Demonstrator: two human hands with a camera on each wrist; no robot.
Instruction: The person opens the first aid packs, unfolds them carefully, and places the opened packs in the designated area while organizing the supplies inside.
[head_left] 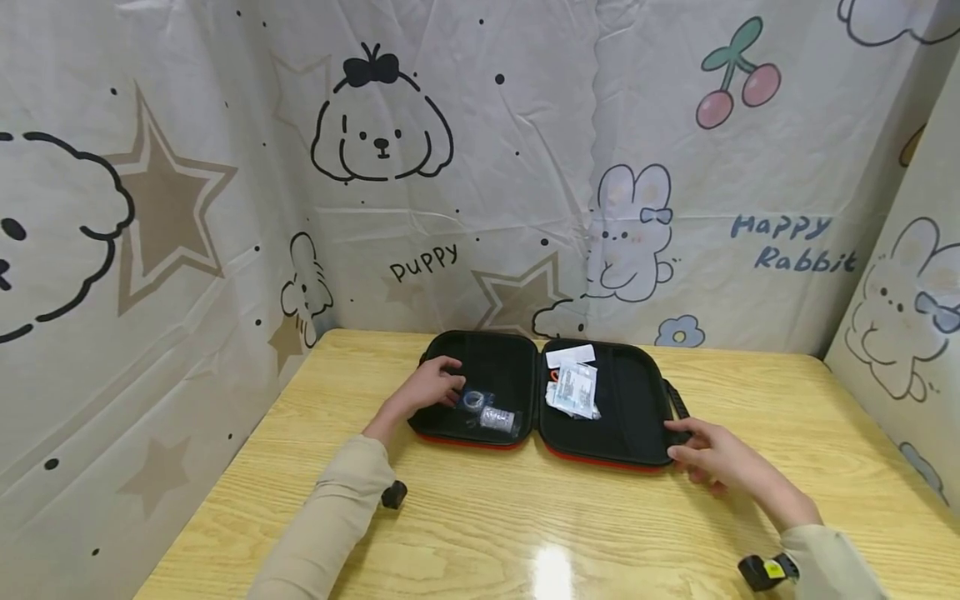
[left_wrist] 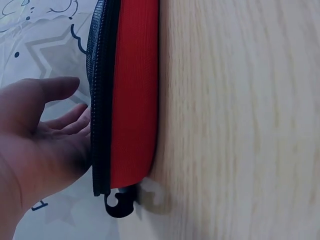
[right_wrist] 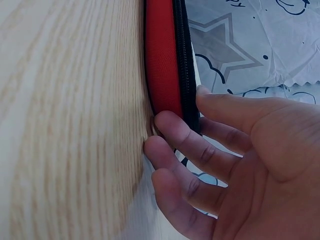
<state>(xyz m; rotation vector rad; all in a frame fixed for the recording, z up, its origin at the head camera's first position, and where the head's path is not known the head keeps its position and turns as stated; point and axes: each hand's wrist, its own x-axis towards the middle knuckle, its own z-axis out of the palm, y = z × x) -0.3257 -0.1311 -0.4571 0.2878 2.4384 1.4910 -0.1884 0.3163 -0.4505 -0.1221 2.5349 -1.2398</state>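
A zip case (head_left: 495,358) with a black inside and red outside lies spread flat on the table, its two halves side by side. My left hand (head_left: 427,389) reaches over the left half's outer rim, fingers relaxed and apart, beside a clear-wrapped ring-shaped item (head_left: 474,401). Near it is a wrapped whitish roll (head_left: 497,419). At the right half's near outer corner, my right hand (head_left: 720,458) pinches the edge, thumb on the zipped rim and fingertips against the red side (right_wrist: 162,65). White packets (head_left: 576,387) lie in the right half near the hinge.
The wooden table (head_left: 480,508) reaches to a printed cloth (head_left: 465,167) hung behind and at both sides. A black strap (head_left: 677,400) stands off the case's right edge. A small black hook (left_wrist: 120,202) hangs at the left half's end.
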